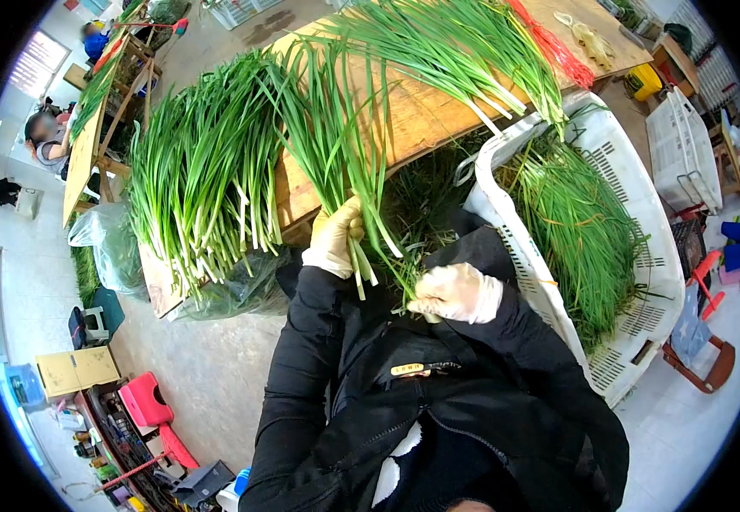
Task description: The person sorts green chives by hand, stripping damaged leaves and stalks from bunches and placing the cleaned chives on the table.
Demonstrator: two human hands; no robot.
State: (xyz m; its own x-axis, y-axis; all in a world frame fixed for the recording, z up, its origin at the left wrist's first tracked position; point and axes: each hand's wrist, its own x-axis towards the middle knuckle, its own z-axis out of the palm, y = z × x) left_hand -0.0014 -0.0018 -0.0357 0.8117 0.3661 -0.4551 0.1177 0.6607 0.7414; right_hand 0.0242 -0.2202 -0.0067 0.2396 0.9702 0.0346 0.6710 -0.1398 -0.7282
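Observation:
My left hand (pixel 336 237), in a pale glove, is closed around a small bunch of garlic chives (pixel 319 162). Their white ends poke out below the fist, and the leaves fan up over the table edge. Lower and to the right, my gloved right hand (pixel 457 293) is closed on thin green leaf strands (pixel 406 271) in front of my jacket. A big pile of garlic chives (pixel 203 162) lies left of my left hand, white ends toward me. Further stalks (pixel 447 51) are spread across the far right of the wooden table (pixel 425 115).
A white perforated crate (pixel 579 341) holding loose greens (pixel 571 226) stands against my right side. Red plastic netting (pixel 558 47) and a pale glove (pixel 586 38) lie on the table. Clear plastic bags (pixel 107 247) hang at its left. Another person (pixel 50 149) is at a bench far left.

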